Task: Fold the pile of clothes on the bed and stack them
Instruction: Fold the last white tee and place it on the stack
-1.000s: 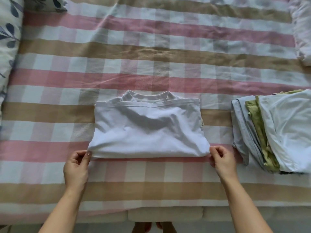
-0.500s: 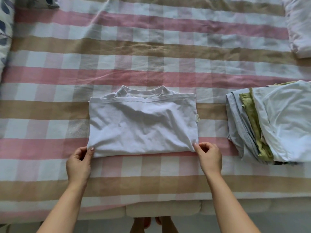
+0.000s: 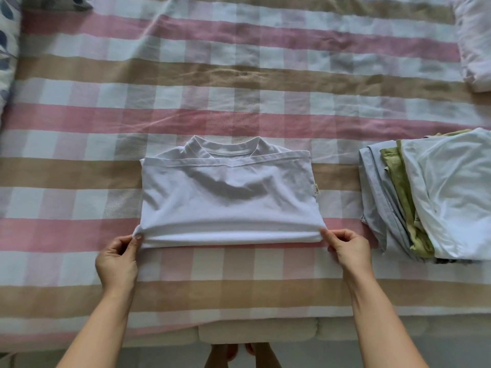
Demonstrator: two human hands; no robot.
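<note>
White T-shirt point(image 3: 228, 197): with left grip point(image 3: 117, 261) and right grip point(image 3: 348, 251) pinching near corners, lift evenly, fold toward collar point(image 3: 225, 152), align edges, then smooth flat.

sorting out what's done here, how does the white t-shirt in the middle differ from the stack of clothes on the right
The white t-shirt is one garment; the stack holds several, light blue, green and white. The t-shirt is pinched at its near corners by the left hand and right hand; nothing touches the stack. The t-shirt's collar shows; none shows on the stack. Both lie folded on the checked bedspread.
</note>
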